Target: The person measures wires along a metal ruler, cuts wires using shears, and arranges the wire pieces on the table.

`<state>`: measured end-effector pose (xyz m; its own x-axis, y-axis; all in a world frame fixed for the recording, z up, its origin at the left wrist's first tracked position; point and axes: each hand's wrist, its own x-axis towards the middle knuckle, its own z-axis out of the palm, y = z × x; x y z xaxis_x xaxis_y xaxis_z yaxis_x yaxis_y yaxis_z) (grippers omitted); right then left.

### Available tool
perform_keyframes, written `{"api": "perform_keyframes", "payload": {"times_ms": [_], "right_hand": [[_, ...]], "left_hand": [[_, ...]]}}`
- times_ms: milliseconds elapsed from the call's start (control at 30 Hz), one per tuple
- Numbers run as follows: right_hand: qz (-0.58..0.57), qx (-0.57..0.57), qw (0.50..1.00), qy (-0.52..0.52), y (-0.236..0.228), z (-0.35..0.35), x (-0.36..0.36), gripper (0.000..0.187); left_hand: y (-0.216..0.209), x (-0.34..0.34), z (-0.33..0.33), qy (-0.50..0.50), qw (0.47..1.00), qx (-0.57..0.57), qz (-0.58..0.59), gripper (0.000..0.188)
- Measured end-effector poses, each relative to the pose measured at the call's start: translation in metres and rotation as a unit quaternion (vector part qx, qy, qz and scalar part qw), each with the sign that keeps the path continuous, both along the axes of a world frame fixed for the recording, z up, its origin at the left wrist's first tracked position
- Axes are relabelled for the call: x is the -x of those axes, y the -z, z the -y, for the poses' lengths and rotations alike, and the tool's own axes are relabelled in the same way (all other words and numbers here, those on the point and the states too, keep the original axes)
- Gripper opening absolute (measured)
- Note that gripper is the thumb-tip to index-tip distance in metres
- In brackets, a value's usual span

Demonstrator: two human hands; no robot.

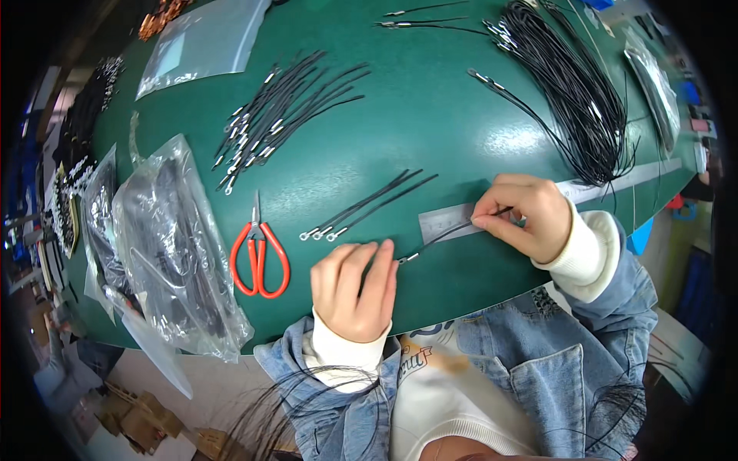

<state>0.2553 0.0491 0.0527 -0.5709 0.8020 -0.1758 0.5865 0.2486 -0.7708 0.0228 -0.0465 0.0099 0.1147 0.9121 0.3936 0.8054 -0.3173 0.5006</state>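
Observation:
A short black cord with a metal ring terminal [442, 237] runs between my two hands, low over the green table. My right hand [530, 219] pinches its plain end between thumb and forefinger. At the ring end my left hand [355, 288] has its fingers curled together, their tips at the terminal and partly hiding the grip. Under the cord lies a steel ruler [649, 175], its near part covered by my right hand. Just beyond my left hand, a few similar cords [365, 207] rest side by side, rings toward the left.
Red-handled scissors [260, 257] lie left of my left hand. Farther off sits a pile of ringed cords [280, 115]. A thick bundle of black cords [573, 92] fills the far right. Clear plastic bags [173, 246] cover the left edge; another bag [204, 46] lies at the back.

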Motion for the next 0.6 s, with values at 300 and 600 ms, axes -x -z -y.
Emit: {"api": "perform_keyframes", "payload": {"times_ms": [300,600], "right_hand": [[0.008,-0.085,0.993,0.08,0.021,0.029,-0.006,0.01],[-0.026,-0.29,0.957,0.012,0.025,0.048,-0.012,0.034]], "left_hand": [[0.003,-0.018,-0.015,0.051,0.998,0.033,-0.006,0.024],[0.002,-0.023,-0.019,0.061,0.997,0.037,-0.026,0.024]]}}
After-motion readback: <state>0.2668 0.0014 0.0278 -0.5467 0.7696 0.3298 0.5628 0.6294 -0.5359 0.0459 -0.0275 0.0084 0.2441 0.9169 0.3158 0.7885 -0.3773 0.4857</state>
